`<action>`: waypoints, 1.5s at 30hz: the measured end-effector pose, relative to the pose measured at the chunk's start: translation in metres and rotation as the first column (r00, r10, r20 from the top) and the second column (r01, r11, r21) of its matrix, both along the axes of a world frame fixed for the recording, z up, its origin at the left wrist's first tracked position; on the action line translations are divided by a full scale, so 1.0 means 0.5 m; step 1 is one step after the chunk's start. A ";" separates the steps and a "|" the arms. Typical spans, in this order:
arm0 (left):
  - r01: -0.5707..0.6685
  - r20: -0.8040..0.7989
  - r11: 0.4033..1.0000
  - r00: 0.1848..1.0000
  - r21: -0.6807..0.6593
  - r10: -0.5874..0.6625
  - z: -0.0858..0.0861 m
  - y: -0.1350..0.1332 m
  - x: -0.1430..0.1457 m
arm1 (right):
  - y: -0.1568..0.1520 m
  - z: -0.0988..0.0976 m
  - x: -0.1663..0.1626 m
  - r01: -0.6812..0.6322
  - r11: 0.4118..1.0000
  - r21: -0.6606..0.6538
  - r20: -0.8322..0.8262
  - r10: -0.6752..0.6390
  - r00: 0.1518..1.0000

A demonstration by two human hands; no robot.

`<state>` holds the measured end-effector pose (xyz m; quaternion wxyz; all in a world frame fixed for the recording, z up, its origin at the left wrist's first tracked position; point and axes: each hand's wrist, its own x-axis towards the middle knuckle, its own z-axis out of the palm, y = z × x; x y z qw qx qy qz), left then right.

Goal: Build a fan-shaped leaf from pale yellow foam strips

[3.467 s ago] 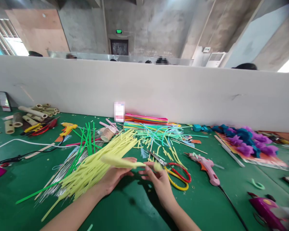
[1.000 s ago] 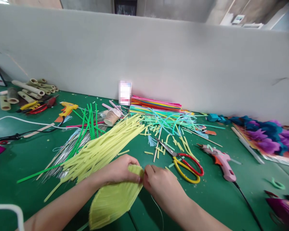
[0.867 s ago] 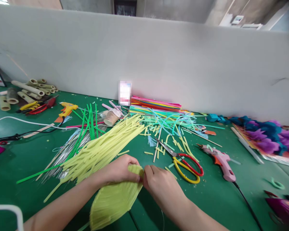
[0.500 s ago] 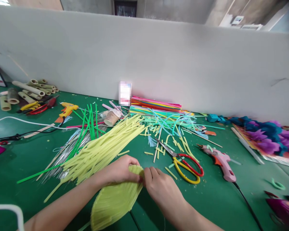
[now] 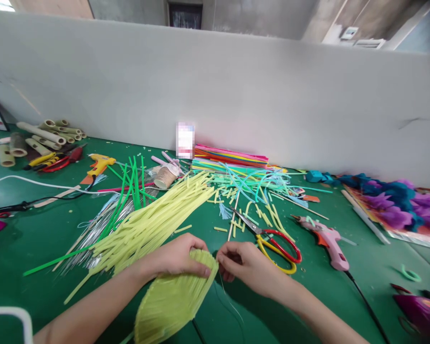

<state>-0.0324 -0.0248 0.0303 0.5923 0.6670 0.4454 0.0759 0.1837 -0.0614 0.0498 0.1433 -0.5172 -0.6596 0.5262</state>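
Note:
My left hand [image 5: 182,260] is closed around a yellow-green leaf-shaped piece [image 5: 175,301], its thumb lying on top. The piece looks built from rows of fuzzy pipe cleaners side by side. At its right-hand tip, my right hand [image 5: 245,265] is closed in a pinch, with curled fingers. A thin wire [image 5: 231,302] trails below those fingertips and bends over the table; the end in the pinch is hidden. Beyond my left hand lies a bundle of yellow pipe cleaners [image 5: 157,215]. Scissors [image 5: 277,246] with red and yellow handles rest past my right hand.
A pink glue gun [image 5: 327,241] lies to the right, a yellow glue gun [image 5: 100,163] to the left. Bamboo tubes [image 5: 45,136] and pliers [image 5: 57,160] sit far left. Coloured pipe cleaners [image 5: 232,157] lie by the white partition [image 5: 215,86]. Purple and blue flowers [image 5: 390,200] are at right.
My right hand has turned and shifted slightly right and up at the leaf's tip. More of the thin wire shows below it. My left hand keeps its hold.

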 end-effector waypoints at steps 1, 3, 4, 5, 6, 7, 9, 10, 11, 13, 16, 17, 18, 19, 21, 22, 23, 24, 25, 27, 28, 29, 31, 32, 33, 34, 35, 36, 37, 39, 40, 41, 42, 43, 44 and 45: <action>0.007 0.014 1.000 1.000 -0.010 -0.007 0.001 0.000 0.000 | 0.001 -0.001 0.004 0.022 0.999 -0.034 -0.043 -0.023 0.999; 0.013 0.018 1.000 1.000 -0.023 -0.012 0.003 0.000 0.001 | -0.001 -0.004 0.010 0.045 0.999 -0.024 -0.040 -0.046 0.998; 0.009 0.009 1.000 1.000 -0.019 -0.008 0.004 0.000 0.002 | -0.003 -0.005 0.012 0.043 0.999 0.011 -0.007 -0.042 0.999; -0.003 -0.004 1.000 1.000 -0.010 0.003 0.005 0.000 0.002 | -0.005 -0.006 0.012 0.031 0.998 0.052 0.033 -0.032 0.999; -0.015 -0.016 1.000 1.000 -0.001 0.015 0.006 0.000 0.002 | -0.007 -0.007 0.011 0.011 0.996 0.087 0.068 -0.017 0.998; -0.023 -0.022 1.000 0.999 0.006 0.023 0.007 0.000 0.002 | -0.009 -0.007 0.010 -0.008 0.994 0.112 0.092 -0.002 0.996; -0.008 -0.013 1.000 1.000 0.002 0.008 0.011 0.002 0.001 | -0.012 -0.007 0.006 -0.033 0.991 0.133 0.111 0.018 0.994; 0.017 0.002 1.000 1.000 -0.004 -0.017 0.013 0.003 0.001 | -0.012 -0.007 0.004 -0.045 0.989 0.139 0.112 0.029 0.993; 0.046 0.021 0.999 0.999 -0.005 -0.046 0.015 0.004 0.000 | -0.011 -0.006 0.002 -0.060 0.987 0.152 0.114 0.042 0.993; 0.089 0.052 0.996 0.995 0.003 -0.089 0.018 0.005 0.000 | -0.011 -0.006 -0.001 -0.095 0.973 0.213 0.132 0.068 0.989; 0.083 0.019 0.996 0.996 0.022 -0.083 0.015 0.000 0.000 | -0.014 -0.003 -0.003 -0.150 0.930 0.335 0.173 0.096 0.980; 0.068 -0.015 0.997 0.998 0.030 -0.067 0.012 -0.003 0.001 | -0.015 -0.001 -0.004 -0.164 0.919 0.360 0.177 0.105 0.979; 0.055 -0.051 0.998 0.997 0.038 -0.053 0.010 -0.006 0.001 | -0.017 0.001 -0.004 -0.174 0.912 0.372 0.174 0.116 0.978; 0.050 -0.078 0.997 0.996 0.051 -0.046 0.007 -0.009 0.002 | -0.019 0.004 -0.003 -0.182 0.910 0.372 0.166 0.127 0.978; 0.088 -0.079 0.994 0.993 0.058 -0.084 0.005 -0.013 0.004 | -0.020 0.009 -0.001 -0.189 0.918 0.348 0.142 0.147 0.979; 0.128 -0.055 0.991 0.991 0.047 -0.125 0.006 -0.014 0.004 | -0.020 0.011 0.001 -0.192 0.926 0.326 0.131 0.157 0.979; 0.169 -0.023 0.985 0.985 0.027 -0.168 0.007 -0.014 0.005 | -0.018 0.013 0.003 -0.196 0.935 0.295 0.118 0.168 0.979; 0.205 0.011 0.979 0.979 0.007 -0.206 0.010 -0.014 0.005 | -0.017 0.012 0.005 -0.198 0.946 0.255 0.099 0.179 0.979; 0.232 0.039 0.973 0.972 -0.011 -0.231 0.012 -0.013 0.005 | -0.016 0.011 0.006 -0.198 0.958 0.207 0.073 0.187 0.980; 0.244 0.062 0.970 0.968 -0.023 -0.242 0.016 -0.012 0.005 | -0.013 0.003 0.009 -0.181 0.977 0.113 0.012 0.180 0.984; 0.244 0.063 0.970 0.968 -0.020 -0.242 0.017 -0.012 0.006 | -0.013 -0.002 0.009 -0.162 0.983 0.080 -0.011 0.164 0.986; 0.247 0.060 0.969 0.967 -0.011 -0.246 0.017 -0.013 0.006 | -0.013 -0.007 0.009 -0.141 0.988 0.062 -0.021 0.143 0.990; 0.242 0.039 0.970 0.969 0.034 -0.243 0.017 -0.014 0.007 | -0.013 -0.015 0.008 -0.103 0.992 0.068 -0.006 0.104 0.995; 0.237 0.026 0.969 0.971 0.067 -0.239 0.016 -0.015 0.008 | -0.013 -0.017 0.007 -0.091 0.992 0.083 0.009 0.090 0.996; 0.232 0.011 0.967 0.972 0.101 -0.235 0.015 -0.016 0.009 | -0.013 -0.019 0.006 -0.085 0.991 0.100 0.025 0.082 0.996; 0.229 -0.004 0.965 0.973 0.128 -0.230 0.013 -0.016 0.010 | -0.013 -0.020 0.005 -0.083 0.990 0.117 0.038 0.079 0.996; 0.231 -0.017 0.963 0.973 0.143 -0.231 0.012 -0.016 0.010 | -0.013 -0.021 0.005 -0.086 0.986 0.139 0.047 0.081 0.996; 0.235 -0.026 0.961 0.972 0.143 -0.234 0.010 -0.016 0.010 | -0.012 -0.021 0.004 -0.092 0.982 0.166 0.055 0.084 0.995; 0.243 -0.028 0.961 0.970 0.134 -0.242 0.009 -0.015 0.010 | -0.012 -0.021 0.004 -0.101 0.975 0.197 0.063 0.090 0.994; 0.254 -0.021 0.960 0.967 0.116 -0.253 0.005 -0.013 0.010 | -0.013 -0.022 0.004 -0.126 0.956 0.265 0.084 0.108 0.991; 0.254 -0.014 0.961 0.967 0.114 -0.254 0.004 -0.012 0.010 | -0.014 -0.022 0.004 -0.140 0.944 0.300 0.096 0.116 0.989; 0.252 -0.009 0.961 0.967 0.113 -0.253 0.002 -0.012 0.010 | -0.015 -0.023 0.004 -0.155 0.931 0.331 0.110 0.125 0.986; 0.249 -0.006 0.962 0.968 0.116 -0.250 0.002 -0.011 0.010 | -0.017 -0.023 0.004 -0.169 0.918 0.358 0.124 0.133 0.983; 0.244 -0.004 0.963 0.969 0.116 -0.245 0.001 -0.011 0.011 | -0.019 -0.023 0.005 -0.181 0.906 0.383 0.136 0.139 0.981; 0.241 -0.001 0.964 0.970 0.113 -0.242 0.001 -0.011 0.011 | -0.020 -0.022 0.006 -0.190 0.894 0.406 0.147 0.141 0.979; 0.241 0.007 0.965 0.970 0.106 -0.243 0.002 -0.011 0.012 | -0.022 -0.020 0.006 -0.195 0.885 0.423 0.157 0.140 0.978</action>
